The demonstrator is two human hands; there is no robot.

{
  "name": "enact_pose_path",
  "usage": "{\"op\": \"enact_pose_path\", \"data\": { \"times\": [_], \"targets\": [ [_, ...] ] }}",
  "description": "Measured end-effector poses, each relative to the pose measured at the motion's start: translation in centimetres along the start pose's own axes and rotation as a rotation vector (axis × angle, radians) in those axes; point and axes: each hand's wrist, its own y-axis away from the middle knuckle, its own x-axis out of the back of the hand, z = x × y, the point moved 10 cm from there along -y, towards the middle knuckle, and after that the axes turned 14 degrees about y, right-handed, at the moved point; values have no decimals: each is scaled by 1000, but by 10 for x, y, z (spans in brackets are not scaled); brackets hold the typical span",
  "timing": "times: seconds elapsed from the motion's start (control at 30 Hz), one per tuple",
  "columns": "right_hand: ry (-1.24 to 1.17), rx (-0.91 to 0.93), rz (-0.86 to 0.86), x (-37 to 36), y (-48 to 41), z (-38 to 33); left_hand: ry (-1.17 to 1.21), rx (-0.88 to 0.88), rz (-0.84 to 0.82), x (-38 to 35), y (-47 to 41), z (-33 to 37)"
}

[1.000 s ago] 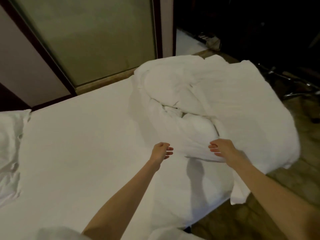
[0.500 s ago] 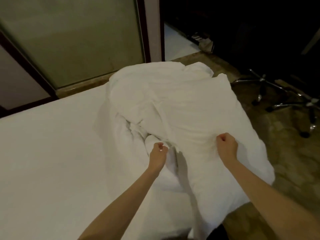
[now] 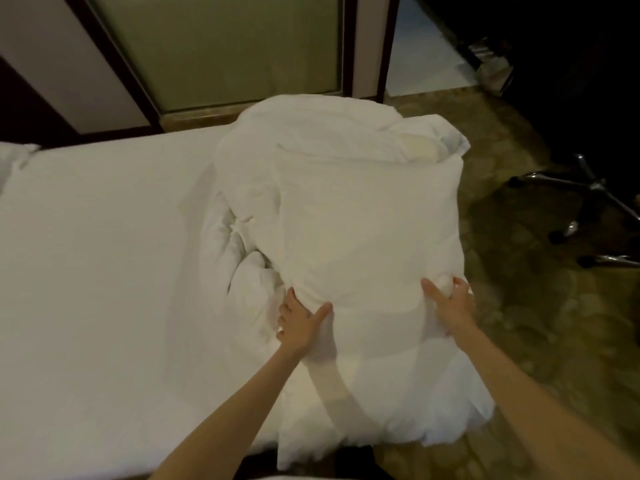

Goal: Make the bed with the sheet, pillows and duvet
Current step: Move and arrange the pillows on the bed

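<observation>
- One white duvet point(image 3: 346, 209), bunched, centre frame.
- Two hands: left hand point(image 3: 299, 323) and right hand point(image 3: 448, 303) each clutch its fabric.
- One pillow point(image 3: 12, 161), far left edge.
- One sheet point(image 3: 104, 254) on the bed.

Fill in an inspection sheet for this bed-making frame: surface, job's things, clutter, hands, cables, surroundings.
Surface: bed, its white sheet lying smooth and flat.
Job's things: duvet bunched in a heap at the bed's right end and hanging over the edge; pillow only partly in view at the far left.
Clutter: nothing seen.
Hands: left hand grips a duvet fold, thumb on top; right hand pinches a bunch of duvet.
Cables: nothing seen.
Surroundings: frosted glass panel behind the bed; chair base with casters on the patterned floor.
</observation>
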Motion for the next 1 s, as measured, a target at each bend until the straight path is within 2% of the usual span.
{"op": "enact_pose_path", "data": {
  "times": [0.1, 0.23, 0.43, 0.6, 0.73, 0.83, 0.93, 1.0],
  "targets": [
    [-122, -39, -188, -11, -13, 10, 100, 24, -39, -4, 0, 1],
    [-156, -59, -277, -19, -25, 11, 207, 51, -40, -2, -1, -8],
    [-361, -118, -184, -33, -15, 10, 208, 59, -13, 5, -5, -17],
    [-578, -28, -131, -25, 5, -11, 248, 63, -74, 2, -13, -26],
    [-681, 23, -92, -16, 36, -36, 330, -8, -99, 8, -12, -16],
    [-698, 78, -42, -5, 65, -64, 424, -20, -65, 21, -14, -21],
    [-738, 154, -6, 10, 92, -100, 409, -30, 54, 52, -19, -20],
    [-789, 180, 8, 13, 111, -122, 406, -100, 107, 81, -18, -8]
  ]
}}
